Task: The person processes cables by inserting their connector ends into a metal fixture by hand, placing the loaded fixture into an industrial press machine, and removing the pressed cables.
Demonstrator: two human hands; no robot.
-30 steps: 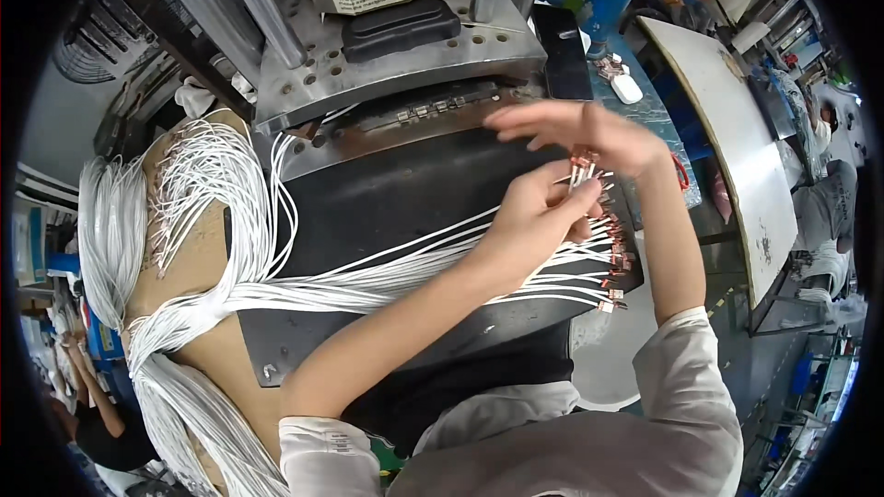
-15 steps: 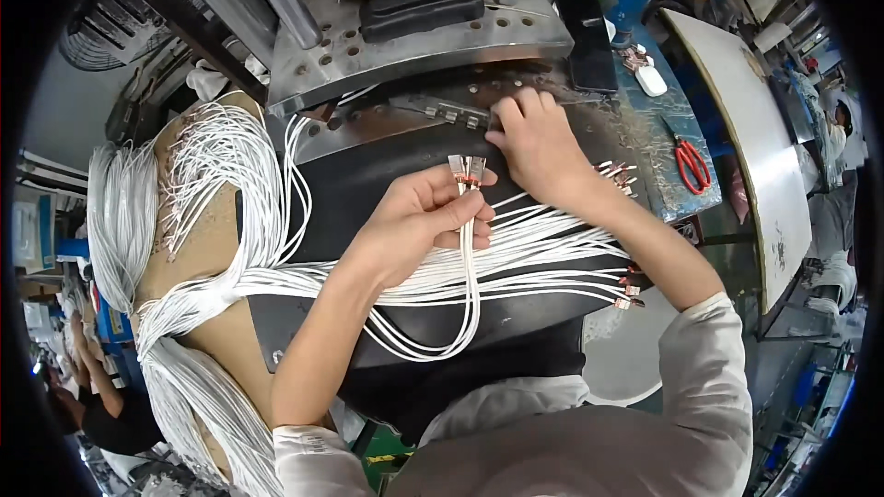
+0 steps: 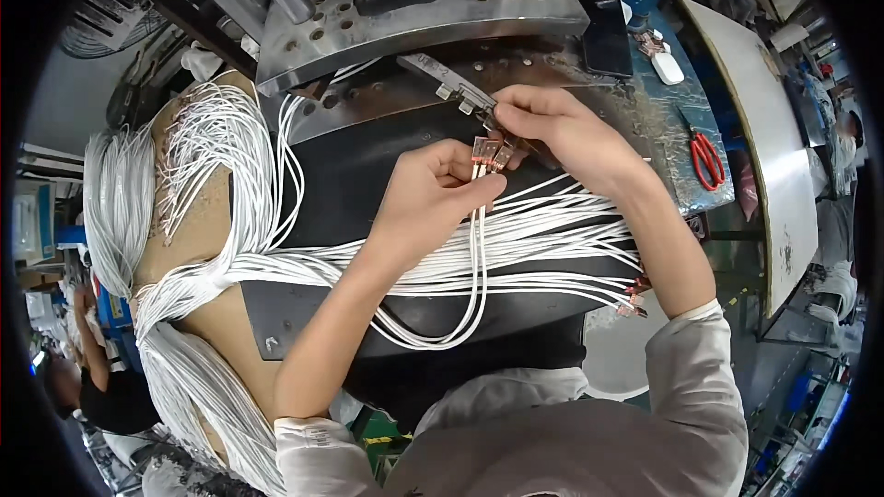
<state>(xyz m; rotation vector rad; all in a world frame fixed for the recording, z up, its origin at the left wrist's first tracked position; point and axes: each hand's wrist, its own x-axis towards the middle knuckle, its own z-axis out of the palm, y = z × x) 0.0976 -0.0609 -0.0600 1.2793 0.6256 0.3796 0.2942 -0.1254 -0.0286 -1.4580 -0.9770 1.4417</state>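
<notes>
I see my left hand [image 3: 433,198] closed in a pinch – thumb and fingers pressed together on a few white wires [image 3: 478,258] just under their ends. The terminals [image 3: 486,153] on these wires stick up above the fingertips, small and clear-reddish. From the pinch the wires hang down in a loop over the black mat [image 3: 368,175] and join the big wire bundle [image 3: 516,248] that lies across it.

My right hand [image 3: 552,129] is just beside the left one, its fingers curled and touching the terminals from the upper right side. If it really grips one of them I cannot tell – the fingertips hide the contact. The same hand is next to a small metal bar [image 3: 447,83] on the press plate [image 3: 414,23].

On the left a large pile of wires [image 3: 198,156] rests on a brown board [image 3: 184,258] and hangs down over the edge. On the right bench lie red scissors [image 3: 707,156], well apart from both hands.
</notes>
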